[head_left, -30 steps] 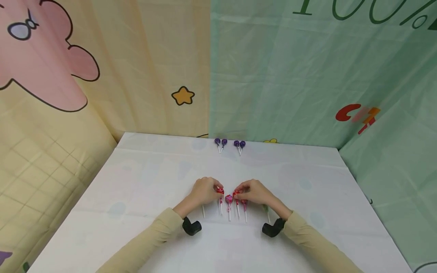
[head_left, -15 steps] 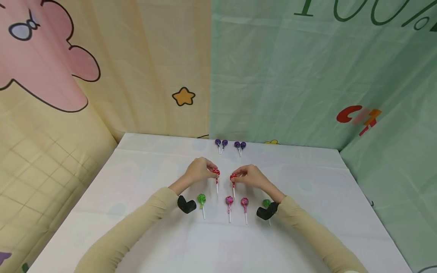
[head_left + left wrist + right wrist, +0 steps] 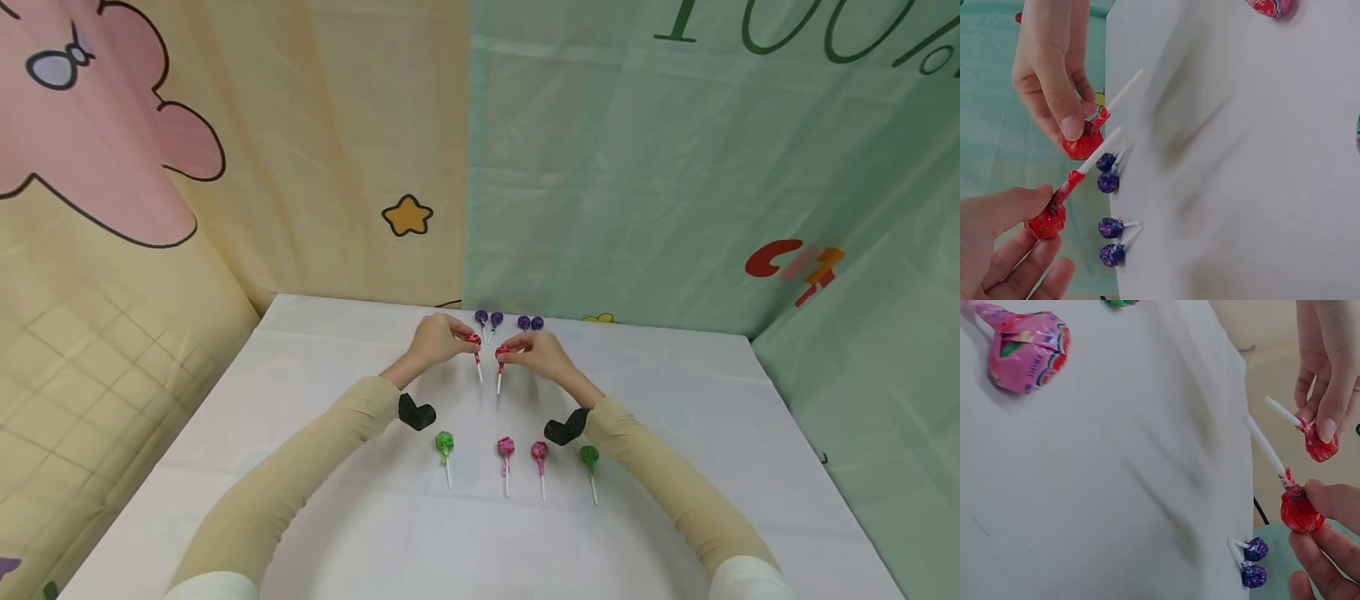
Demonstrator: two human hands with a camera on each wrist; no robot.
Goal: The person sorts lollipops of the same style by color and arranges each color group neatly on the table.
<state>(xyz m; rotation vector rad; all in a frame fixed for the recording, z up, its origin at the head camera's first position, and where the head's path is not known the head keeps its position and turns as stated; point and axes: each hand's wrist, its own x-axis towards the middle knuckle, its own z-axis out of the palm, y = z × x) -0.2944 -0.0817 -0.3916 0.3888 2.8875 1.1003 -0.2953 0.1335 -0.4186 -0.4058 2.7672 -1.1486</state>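
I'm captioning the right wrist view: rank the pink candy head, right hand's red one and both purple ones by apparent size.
1. Pink head
2. Red head in the right hand
3. Upper purple head and lower purple head: too alike to rank

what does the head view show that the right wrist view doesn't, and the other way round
Only the head view: the orange star, the beige sleeves, all four purple lollipops together.

Only the right wrist view: legible FRUIT lettering on a pink lollipop.

Both: the left hand and right hand, each pinching a red lollipop.
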